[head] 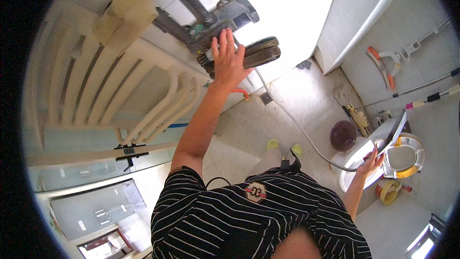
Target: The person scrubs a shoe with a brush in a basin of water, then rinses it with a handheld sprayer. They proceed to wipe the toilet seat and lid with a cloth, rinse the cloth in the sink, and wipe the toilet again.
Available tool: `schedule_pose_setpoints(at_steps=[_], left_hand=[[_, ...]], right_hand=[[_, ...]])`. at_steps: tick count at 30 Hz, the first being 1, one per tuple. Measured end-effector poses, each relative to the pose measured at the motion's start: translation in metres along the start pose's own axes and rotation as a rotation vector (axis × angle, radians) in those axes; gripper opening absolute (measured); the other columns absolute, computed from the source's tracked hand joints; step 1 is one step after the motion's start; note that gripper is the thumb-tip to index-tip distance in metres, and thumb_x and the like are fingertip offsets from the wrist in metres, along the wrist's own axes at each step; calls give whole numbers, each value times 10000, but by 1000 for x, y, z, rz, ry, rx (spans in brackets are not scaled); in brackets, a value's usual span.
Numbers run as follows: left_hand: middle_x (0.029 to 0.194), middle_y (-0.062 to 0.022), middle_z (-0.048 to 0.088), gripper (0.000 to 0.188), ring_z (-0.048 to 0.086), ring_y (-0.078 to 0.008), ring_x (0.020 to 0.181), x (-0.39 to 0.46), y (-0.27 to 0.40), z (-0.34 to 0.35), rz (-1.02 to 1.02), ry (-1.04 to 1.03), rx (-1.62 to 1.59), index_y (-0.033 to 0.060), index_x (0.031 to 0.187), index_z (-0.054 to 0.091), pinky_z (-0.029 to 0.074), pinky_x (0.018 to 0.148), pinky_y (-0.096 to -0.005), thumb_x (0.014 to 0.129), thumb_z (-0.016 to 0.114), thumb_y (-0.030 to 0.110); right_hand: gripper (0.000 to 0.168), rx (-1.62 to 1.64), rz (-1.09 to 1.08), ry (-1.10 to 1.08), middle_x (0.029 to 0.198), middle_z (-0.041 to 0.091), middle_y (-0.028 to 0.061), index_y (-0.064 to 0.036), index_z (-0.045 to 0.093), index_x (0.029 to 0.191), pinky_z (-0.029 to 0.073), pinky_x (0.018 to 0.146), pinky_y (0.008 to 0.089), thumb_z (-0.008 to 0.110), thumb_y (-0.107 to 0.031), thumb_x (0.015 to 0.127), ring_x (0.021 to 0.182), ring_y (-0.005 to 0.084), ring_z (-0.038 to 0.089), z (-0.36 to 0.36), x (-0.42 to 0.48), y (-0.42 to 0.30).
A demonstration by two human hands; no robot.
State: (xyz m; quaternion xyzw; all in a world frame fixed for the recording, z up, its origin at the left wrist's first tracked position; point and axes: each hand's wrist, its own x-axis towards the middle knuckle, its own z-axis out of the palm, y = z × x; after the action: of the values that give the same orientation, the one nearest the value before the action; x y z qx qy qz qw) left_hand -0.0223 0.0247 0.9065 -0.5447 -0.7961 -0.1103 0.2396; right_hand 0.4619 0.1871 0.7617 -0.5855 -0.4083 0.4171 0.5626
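My left hand (pixel 230 57) reaches up with spread fingers and lies over a dark fixture (pixel 233 14) on the wall, beside a dark, rounded double-layered object (pixel 264 52). Whether its fingertips press on the fixture is hard to tell. Over on the right, my right hand (pixel 372 162) is closed around the end of a grey flexible hose (pixel 305 133). A flat, dark-edged piece (pixel 395 131) stands just beyond that hand; whether it joins the hose end cannot be told. The hose hangs in a curve from near the dark fixture.
White pipes (pixel 151 115) run along the left. A floor drain (pixel 266 98) and a brown bucket (pixel 343 136) are ahead. Behind my right hand are a white toilet (pixel 346 180), a white-and-yellow ring-shaped seat (pixel 418 154) and a yellow container (pixel 388 194). Long-handled cleaning tools (pixel 381 68) lean or hang at right.
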Motion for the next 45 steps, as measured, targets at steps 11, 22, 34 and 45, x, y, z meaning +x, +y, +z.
schedule_pose_setpoints(at_steps=[11,22,34,45], left_hand=[[1310,-156,381,622,217,-334,1283,-16,27,8,-31,-262,335,22,1002,546,105,976,-618,593,728,454],[1225,-111,459,707,367,-321,1188,-151,39,-12,-307,-316,-222,64,1131,475,179,997,-534,571,756,392],[1066,-123,535,686,472,-336,984,-197,33,-34,-458,-324,-203,38,1114,484,345,859,-441,569,791,319],[953,-126,574,563,551,-279,875,-204,52,-46,-525,-294,-321,11,1027,523,432,787,-356,597,797,251]], right_hand=[[461,154,75,140,551,422,-38,-89,369,1135,315,363,208,642,-166,772,426,53,381,15,72,19],[490,-136,-97,432,853,503,19,-117,345,1057,387,549,212,689,-49,716,670,89,463,-10,152,88],[494,-208,-183,78,922,509,51,-53,434,1059,388,784,287,722,-120,664,838,164,478,47,198,90],[470,-81,-270,340,894,514,63,-42,426,1033,386,798,297,719,-134,677,843,183,486,50,198,83]])
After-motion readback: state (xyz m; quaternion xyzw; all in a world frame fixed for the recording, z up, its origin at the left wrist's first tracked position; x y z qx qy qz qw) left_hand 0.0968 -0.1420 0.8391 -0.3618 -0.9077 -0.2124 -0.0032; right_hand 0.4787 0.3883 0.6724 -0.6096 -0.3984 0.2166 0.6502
